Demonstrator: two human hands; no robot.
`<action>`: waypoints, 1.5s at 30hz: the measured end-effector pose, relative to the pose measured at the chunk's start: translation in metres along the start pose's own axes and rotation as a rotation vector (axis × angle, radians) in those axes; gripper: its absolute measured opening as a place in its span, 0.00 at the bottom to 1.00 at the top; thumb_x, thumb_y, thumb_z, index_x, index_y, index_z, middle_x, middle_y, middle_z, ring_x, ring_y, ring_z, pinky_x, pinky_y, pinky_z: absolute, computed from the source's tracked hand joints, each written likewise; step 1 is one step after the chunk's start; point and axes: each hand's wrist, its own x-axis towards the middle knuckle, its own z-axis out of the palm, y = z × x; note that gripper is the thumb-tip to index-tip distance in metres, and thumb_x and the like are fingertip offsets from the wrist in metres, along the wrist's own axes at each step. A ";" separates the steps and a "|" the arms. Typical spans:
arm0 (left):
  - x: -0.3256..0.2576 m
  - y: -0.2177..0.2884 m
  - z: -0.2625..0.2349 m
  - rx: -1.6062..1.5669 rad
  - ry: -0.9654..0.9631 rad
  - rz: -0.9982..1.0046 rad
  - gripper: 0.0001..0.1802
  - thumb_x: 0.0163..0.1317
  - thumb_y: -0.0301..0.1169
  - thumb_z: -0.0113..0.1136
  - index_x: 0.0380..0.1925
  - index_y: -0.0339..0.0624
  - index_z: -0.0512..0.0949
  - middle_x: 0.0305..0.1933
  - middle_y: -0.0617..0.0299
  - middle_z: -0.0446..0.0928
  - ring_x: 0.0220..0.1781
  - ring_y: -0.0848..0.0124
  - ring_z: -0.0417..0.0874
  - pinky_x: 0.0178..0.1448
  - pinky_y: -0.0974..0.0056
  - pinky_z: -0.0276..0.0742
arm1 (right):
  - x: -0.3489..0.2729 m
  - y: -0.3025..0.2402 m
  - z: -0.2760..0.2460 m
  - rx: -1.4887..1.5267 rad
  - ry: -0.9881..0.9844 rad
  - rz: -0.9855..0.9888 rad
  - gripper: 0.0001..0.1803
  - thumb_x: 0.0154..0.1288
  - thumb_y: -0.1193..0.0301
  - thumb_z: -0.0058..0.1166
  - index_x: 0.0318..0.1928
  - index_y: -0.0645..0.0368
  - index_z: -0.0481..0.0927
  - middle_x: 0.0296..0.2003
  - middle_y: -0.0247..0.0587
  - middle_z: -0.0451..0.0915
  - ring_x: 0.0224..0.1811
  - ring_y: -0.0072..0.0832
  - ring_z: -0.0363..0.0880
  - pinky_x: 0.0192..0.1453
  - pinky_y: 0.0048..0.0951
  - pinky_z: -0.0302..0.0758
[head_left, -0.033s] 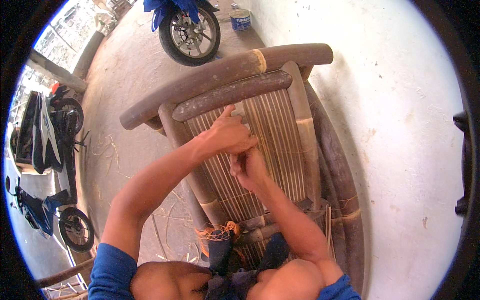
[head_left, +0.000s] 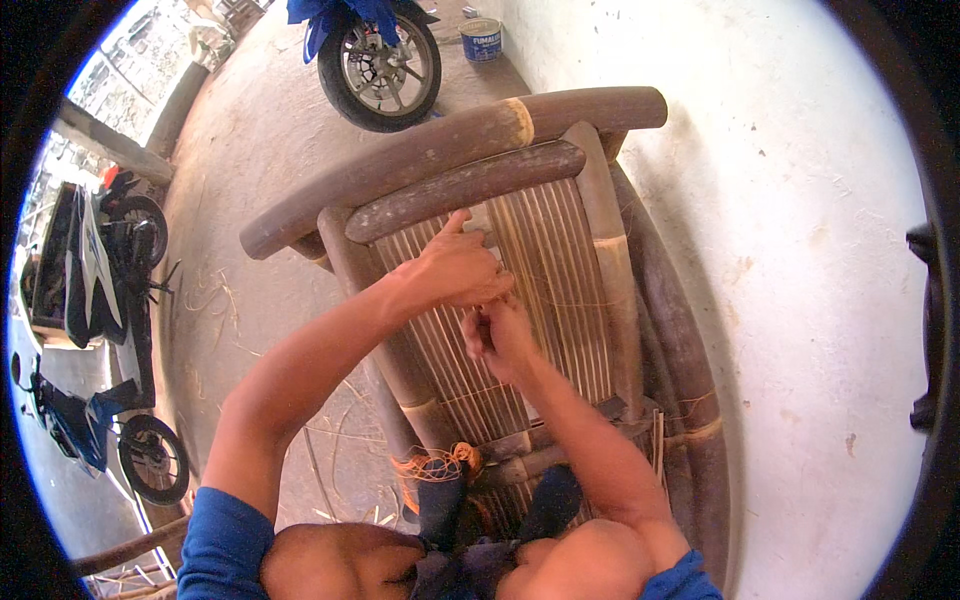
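On the slatted back of a bamboo chair point(head_left: 560, 270), the left hand point(head_left: 455, 268) lies curled with its thumb raised, the right hand point(head_left: 497, 335) just below it pinched shut on something too small to tell, orange twine point(head_left: 435, 465) lower down, a motorcycle wheel point(head_left: 380, 70) well beyond.

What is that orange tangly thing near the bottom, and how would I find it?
Start at the big bamboo chair frame in the middle and follow its thin slats down, past both hands, toward the person's knees. There sits the bundle of orange string, the only bright orange, loose, curly thing among stiff brown bamboo.
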 end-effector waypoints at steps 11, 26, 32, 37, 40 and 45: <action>-0.008 -0.017 0.003 -0.298 0.160 0.023 0.15 0.58 0.34 0.57 0.35 0.45 0.91 0.35 0.54 0.86 0.50 0.56 0.85 0.78 0.41 0.58 | -0.010 0.000 -0.033 -1.668 0.218 -0.723 0.18 0.77 0.58 0.55 0.50 0.62 0.77 0.22 0.57 0.82 0.24 0.56 0.84 0.30 0.54 0.79; -0.010 -0.014 0.008 -0.145 0.226 0.021 0.14 0.61 0.44 0.66 0.31 0.45 0.86 0.35 0.57 0.83 0.48 0.55 0.84 0.76 0.39 0.64 | -0.075 -0.059 -0.029 -0.839 0.060 -0.360 0.15 0.80 0.61 0.56 0.42 0.60 0.82 0.21 0.40 0.79 0.20 0.27 0.78 0.27 0.34 0.75; -0.021 -0.002 0.002 -0.729 0.300 -0.135 0.12 0.65 0.38 0.64 0.36 0.40 0.87 0.40 0.54 0.83 0.54 0.56 0.83 0.82 0.41 0.56 | -0.026 -0.011 -0.023 -0.226 0.055 -0.218 0.11 0.80 0.64 0.57 0.44 0.59 0.82 0.26 0.33 0.80 0.24 0.21 0.78 0.27 0.27 0.74; -0.030 0.003 0.001 -0.661 0.352 0.005 0.14 0.67 0.39 0.64 0.42 0.41 0.87 0.54 0.50 0.81 0.60 0.50 0.79 0.74 0.42 0.65 | -0.016 0.000 -0.018 0.006 -0.017 -0.227 0.10 0.80 0.64 0.56 0.46 0.58 0.83 0.27 0.32 0.80 0.26 0.21 0.80 0.30 0.27 0.75; -0.037 -0.002 0.002 -0.571 0.373 0.073 0.11 0.65 0.36 0.64 0.38 0.40 0.86 0.53 0.49 0.79 0.58 0.47 0.78 0.70 0.44 0.68 | -0.019 0.000 -0.030 -0.253 -0.012 -0.290 0.09 0.80 0.66 0.55 0.45 0.58 0.83 0.25 0.30 0.80 0.23 0.20 0.77 0.27 0.28 0.72; -0.047 0.005 0.003 -0.542 0.457 0.096 0.10 0.62 0.33 0.65 0.30 0.36 0.81 0.47 0.48 0.78 0.52 0.49 0.79 0.62 0.44 0.74 | -0.012 -0.012 -0.033 -1.119 0.114 -0.609 0.11 0.80 0.63 0.54 0.49 0.58 0.82 0.25 0.49 0.83 0.25 0.39 0.84 0.30 0.43 0.78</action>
